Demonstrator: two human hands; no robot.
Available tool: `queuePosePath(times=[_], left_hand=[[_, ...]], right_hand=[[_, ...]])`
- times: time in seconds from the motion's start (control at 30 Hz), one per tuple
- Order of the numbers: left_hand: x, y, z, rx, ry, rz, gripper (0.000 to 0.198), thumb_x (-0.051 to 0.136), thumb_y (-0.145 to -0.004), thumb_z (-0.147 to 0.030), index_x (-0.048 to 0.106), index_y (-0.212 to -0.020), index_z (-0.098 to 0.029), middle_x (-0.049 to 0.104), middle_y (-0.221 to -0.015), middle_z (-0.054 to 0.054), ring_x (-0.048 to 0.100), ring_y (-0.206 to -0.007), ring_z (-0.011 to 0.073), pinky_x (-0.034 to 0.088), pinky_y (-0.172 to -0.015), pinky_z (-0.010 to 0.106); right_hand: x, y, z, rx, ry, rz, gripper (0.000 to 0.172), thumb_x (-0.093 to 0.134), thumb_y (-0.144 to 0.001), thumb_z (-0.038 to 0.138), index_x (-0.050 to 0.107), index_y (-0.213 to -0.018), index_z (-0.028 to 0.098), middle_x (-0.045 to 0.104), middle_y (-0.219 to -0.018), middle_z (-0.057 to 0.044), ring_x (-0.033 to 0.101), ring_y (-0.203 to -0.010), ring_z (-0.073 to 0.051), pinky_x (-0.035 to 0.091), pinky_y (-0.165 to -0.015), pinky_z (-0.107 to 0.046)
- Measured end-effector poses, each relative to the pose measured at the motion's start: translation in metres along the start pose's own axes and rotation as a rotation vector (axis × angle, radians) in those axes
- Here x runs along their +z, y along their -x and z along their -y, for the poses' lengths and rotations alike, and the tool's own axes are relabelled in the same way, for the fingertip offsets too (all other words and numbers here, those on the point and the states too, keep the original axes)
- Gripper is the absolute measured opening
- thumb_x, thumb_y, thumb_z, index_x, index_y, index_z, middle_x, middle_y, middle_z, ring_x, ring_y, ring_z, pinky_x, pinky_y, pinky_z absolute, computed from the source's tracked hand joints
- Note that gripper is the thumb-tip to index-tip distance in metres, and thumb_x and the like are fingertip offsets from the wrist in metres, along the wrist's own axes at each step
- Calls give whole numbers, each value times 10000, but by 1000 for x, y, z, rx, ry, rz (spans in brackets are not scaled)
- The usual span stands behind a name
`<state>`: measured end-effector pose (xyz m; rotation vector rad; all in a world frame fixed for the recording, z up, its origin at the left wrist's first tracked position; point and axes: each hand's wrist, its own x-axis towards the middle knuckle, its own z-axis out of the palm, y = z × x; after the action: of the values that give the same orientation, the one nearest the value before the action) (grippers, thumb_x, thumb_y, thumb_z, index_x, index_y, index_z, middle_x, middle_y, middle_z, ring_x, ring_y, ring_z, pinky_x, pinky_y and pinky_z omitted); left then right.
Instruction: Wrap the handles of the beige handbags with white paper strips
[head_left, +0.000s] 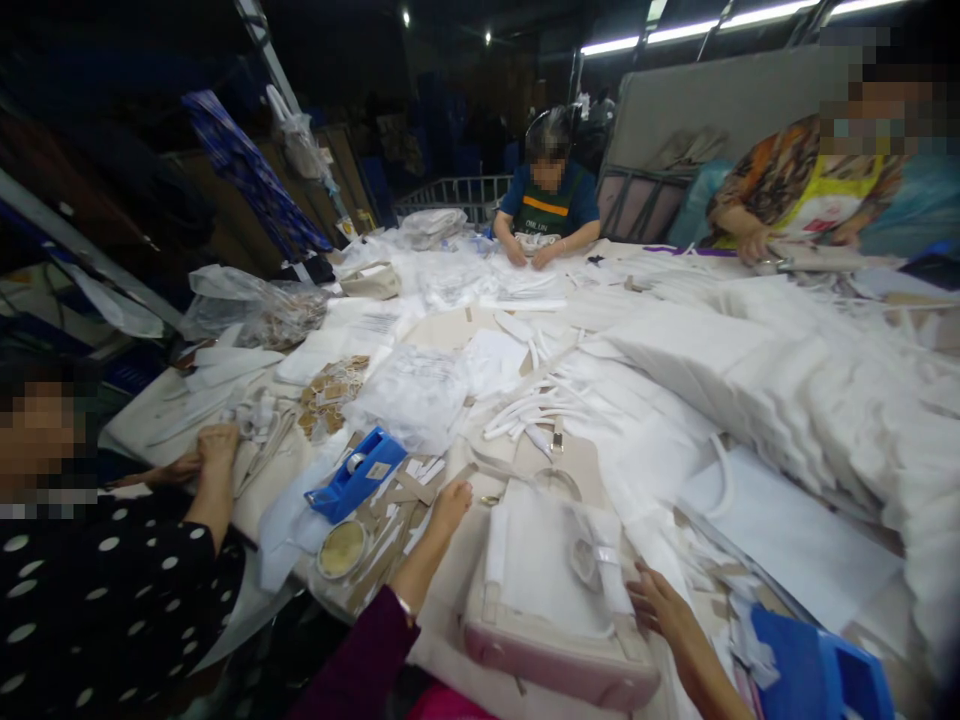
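Observation:
A pale beige handbag (559,640) lies on the table in front of me, its lower edge toward me. White wrapping sheet (529,570) covers its front, and a clear plastic-wrapped piece (583,562) rests on that. At the bag's upper left, my left hand (452,503) is closed, with the beige strap (491,462) at its fingertips; the exact grip is partly hidden. My right hand (658,602) is beside the bag's right side, fingers stretched and apart, holding nothing. A buckle (557,436) shows above the bag.
A blue tape dispenser (358,474) and a round tape roll (343,549) are at left. Another blue dispenser (821,665) stands at lower right. White sheets (810,370) pile up on the right. Co-workers sit left, opposite and at far right.

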<state>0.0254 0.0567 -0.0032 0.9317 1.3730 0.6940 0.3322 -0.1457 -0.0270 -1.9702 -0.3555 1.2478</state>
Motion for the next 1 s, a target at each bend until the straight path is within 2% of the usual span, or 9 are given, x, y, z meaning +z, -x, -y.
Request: queuePosePath(times=[0.1,0.2,0.33,0.47,0.63,0.73,0.87,0.93,1.0], left_hand=[[-2,-44,-31,26,97,39,194,599,-783,-345,600,-839,-160,654,-826,61,635,-896,192,477,-893,351],[6,-70,-58,24,171,107,231,579,-820,-366,599,-857,-139,662,-849,68,644,-843,184,515,-816,353],[28,-93,-84,16,241,139,229,592,-831,-366,598,-912,-152,658,-826,53,636,-809,182,534,-746,360],[54,-107,-102,6,317,162,130,558,-847,-324,579,-833,-196,646,-766,53,628,-842,190,527,-768,336],[86,-89,-115,31,384,285,107,593,-806,-271,582,-836,-169,654,-820,60,616,-802,164,504,-782,300],[104,-66,-118,50,380,410,178,647,-752,-263,597,-883,-152,670,-825,61,609,-726,143,491,-735,281],[116,-41,-118,65,304,579,301,743,-647,-270,605,-872,-124,697,-800,89,602,-678,152,440,-649,264],[117,-38,-120,172,201,583,281,744,-641,-279,592,-824,-127,701,-754,77,579,-640,135,391,-615,239],[117,-42,-122,301,99,517,240,716,-655,-282,567,-781,-142,693,-705,47,539,-593,111,343,-582,221]], right_hand=[[-5,9,11,-214,108,-165,681,506,-662,670,614,-1105,165,670,-1063,-134,619,-1020,-308,456,-930,-432],[3,18,33,-412,154,-257,524,487,-739,591,630,-1067,209,642,-1159,-97,557,-1132,-292,413,-997,-425],[32,13,88,-526,98,-159,430,512,-766,517,647,-1027,204,654,-1125,-93,577,-1080,-273,433,-961,-415],[73,-15,165,-534,-30,9,346,576,-741,466,662,-957,209,678,-1030,-82,599,-1003,-267,435,-926,-432],[118,-46,256,-215,-162,333,439,540,-824,546,604,-910,121,672,-917,-133,630,-879,-226,487,-803,-376],[131,-55,294,-91,-169,432,492,526,-838,578,568,-866,89,659,-737,-137,642,-724,-239,517,-671,-393],[135,-60,335,-79,-241,486,272,496,-921,350,547,-899,84,656,-680,-100,636,-647,-190,521,-618,-332],[132,-58,355,-127,-299,495,156,448,-936,202,545,-913,82,664,-689,-84,636,-637,-151,515,-630,-282],[128,-52,375,-192,-363,510,104,448,-914,110,550,-923,91,678,-723,-69,643,-654,-121,511,-663,-247]])
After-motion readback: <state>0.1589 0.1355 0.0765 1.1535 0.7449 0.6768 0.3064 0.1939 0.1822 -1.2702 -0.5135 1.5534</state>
